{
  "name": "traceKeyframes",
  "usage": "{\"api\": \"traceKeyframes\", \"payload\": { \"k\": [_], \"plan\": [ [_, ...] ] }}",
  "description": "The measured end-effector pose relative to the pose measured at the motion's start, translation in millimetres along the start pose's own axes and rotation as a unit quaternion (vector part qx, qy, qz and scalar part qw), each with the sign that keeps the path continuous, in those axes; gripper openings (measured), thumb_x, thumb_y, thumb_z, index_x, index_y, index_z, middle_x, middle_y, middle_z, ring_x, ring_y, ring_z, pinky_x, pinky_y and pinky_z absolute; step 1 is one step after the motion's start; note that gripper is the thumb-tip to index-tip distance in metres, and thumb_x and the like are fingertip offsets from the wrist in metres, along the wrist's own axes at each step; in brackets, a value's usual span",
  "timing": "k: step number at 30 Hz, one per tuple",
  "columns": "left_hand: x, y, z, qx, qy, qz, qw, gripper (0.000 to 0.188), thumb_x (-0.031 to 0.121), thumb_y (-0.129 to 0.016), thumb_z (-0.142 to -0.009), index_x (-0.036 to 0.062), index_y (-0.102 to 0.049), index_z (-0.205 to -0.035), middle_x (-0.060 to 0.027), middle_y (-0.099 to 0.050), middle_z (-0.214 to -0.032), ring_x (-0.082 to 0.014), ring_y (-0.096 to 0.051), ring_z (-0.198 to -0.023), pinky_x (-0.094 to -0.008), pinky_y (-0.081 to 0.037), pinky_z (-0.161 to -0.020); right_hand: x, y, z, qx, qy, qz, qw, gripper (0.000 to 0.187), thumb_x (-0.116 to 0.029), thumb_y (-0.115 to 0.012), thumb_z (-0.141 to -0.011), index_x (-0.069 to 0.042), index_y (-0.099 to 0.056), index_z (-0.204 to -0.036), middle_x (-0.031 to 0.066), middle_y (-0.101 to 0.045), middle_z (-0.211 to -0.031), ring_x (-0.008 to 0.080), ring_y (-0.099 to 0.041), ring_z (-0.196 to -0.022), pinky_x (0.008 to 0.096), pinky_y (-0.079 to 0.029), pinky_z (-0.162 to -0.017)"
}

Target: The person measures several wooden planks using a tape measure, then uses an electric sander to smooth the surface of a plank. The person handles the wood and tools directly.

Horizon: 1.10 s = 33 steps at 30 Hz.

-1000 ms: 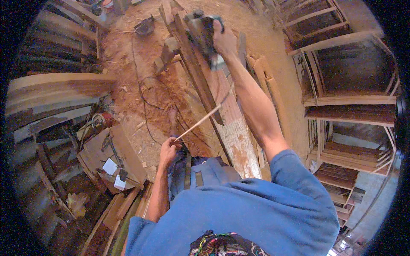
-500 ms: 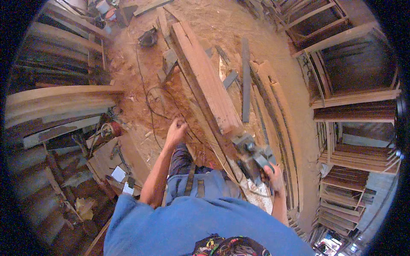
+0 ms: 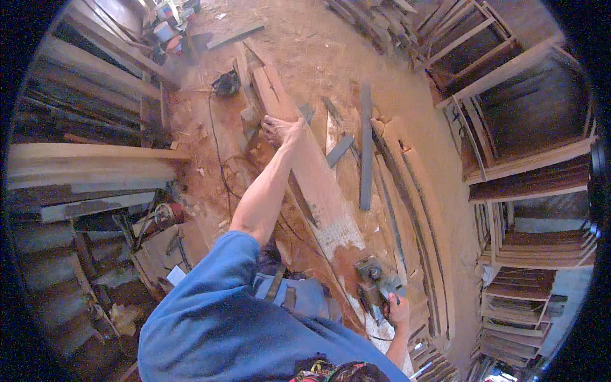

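Note:
A long wooden beam (image 3: pixel 319 184) slants from the far middle toward me, its near part rougher and paler. My left hand (image 3: pixel 284 130) reaches out over its far half, fingers curled around the left edge. At the near end, my right hand (image 3: pixel 398 310) is closed around the rear handle of an electric hand planer (image 3: pixel 375 275). The planer sits low at the beam's near end, beside reddish shavings (image 3: pixel 349 260). Its underside is hidden from me.
Several long slabs (image 3: pixel 423 223) and a dark narrow board (image 3: pixel 366 153) lie right of the beam. Another corded power tool (image 3: pixel 225 83) rests on the sawdust floor at the far left, its black cord (image 3: pixel 224 172) trailing nearer. Timber racks (image 3: pixel 534 159) line the right side.
My left hand has moved forward from beside the beam onto its far half and taken hold of its edge. My right hand and the planer have come back nearer to me.

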<state>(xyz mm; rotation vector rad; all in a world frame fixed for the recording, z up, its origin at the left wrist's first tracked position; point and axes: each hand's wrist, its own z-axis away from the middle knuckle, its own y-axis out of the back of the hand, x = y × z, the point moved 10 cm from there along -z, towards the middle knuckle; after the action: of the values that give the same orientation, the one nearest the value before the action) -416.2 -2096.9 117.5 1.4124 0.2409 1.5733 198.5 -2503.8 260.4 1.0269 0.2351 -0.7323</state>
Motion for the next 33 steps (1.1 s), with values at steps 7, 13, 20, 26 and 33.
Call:
{"api": "traceKeyframes", "payload": {
  "k": [7,13,20,26,33],
  "plan": [
    [-11.0,96.3,59.1,-0.026,-0.108,0.235,0.966,0.088,0.026,-0.090,-0.069,-0.0008,-0.042,-0.138,-0.0195,-0.059,-0.129,-0.0345,-0.062,-0.115,-0.0430,-0.050,-0.101,59.4,-21.2,-7.3,-0.066,-0.060,-0.030,0.996,0.051,-0.049,-0.059,-0.097,0.000,-0.071,-0.089,0.0184,-0.065,-0.067,0.0349,-0.069,-0.071,0.0490,-0.052,-0.068],
    [32.8,232.4,194.8,-0.082,-0.281,0.256,0.921,0.091,0.008,-0.087,-0.066,0.0027,-0.034,-0.140,-0.0184,-0.056,-0.128,-0.0275,-0.058,-0.119,-0.0429,-0.050,-0.100,59.8,-22.6,-18.6,0.009,0.100,-0.076,0.992,0.050,-0.047,-0.059,-0.099,0.000,-0.070,-0.084,0.0081,-0.063,-0.064,0.0192,-0.058,-0.051,0.0358,-0.046,-0.052],
    [31.1,293.2,265.8,-0.120,-0.423,0.244,0.865,0.104,0.004,-0.088,-0.064,0.0060,-0.024,-0.146,-0.0181,-0.044,-0.139,-0.0283,-0.050,-0.129,-0.0454,-0.046,-0.106,47.1,-17.4,-14.9,-0.016,0.056,-0.070,0.996,0.047,-0.043,-0.059,-0.099,0.001,-0.069,-0.084,0.0081,-0.064,-0.064,0.0222,-0.061,-0.058,0.0386,-0.048,-0.057],
    [15.1,326.0,294.1,-0.075,-0.535,0.244,0.805,0.108,0.005,-0.088,-0.064,0.0052,-0.021,-0.148,-0.0196,-0.041,-0.144,-0.0311,-0.046,-0.136,-0.0469,-0.039,-0.114,35.7,-13.0,-11.8,0.009,0.063,-0.043,0.997,0.053,-0.048,-0.060,-0.099,0.002,-0.075,-0.100,0.0150,-0.071,-0.075,0.0301,-0.070,-0.075,0.0455,-0.053,-0.072],
    [2.3,346.4,308.8,-0.024,-0.567,0.236,0.789,0.110,0.008,-0.091,-0.062,0.0031,-0.023,-0.148,-0.0214,-0.042,-0.145,-0.0325,-0.045,-0.137,-0.0463,-0.038,-0.115,47.5,-21.5,-18.3,-0.032,0.062,-0.112,0.991,0.051,-0.046,-0.058,-0.099,0.002,-0.069,-0.086,0.0067,-0.064,-0.067,0.0186,-0.061,-0.058,0.0366,-0.047,-0.056]
  ]
}}
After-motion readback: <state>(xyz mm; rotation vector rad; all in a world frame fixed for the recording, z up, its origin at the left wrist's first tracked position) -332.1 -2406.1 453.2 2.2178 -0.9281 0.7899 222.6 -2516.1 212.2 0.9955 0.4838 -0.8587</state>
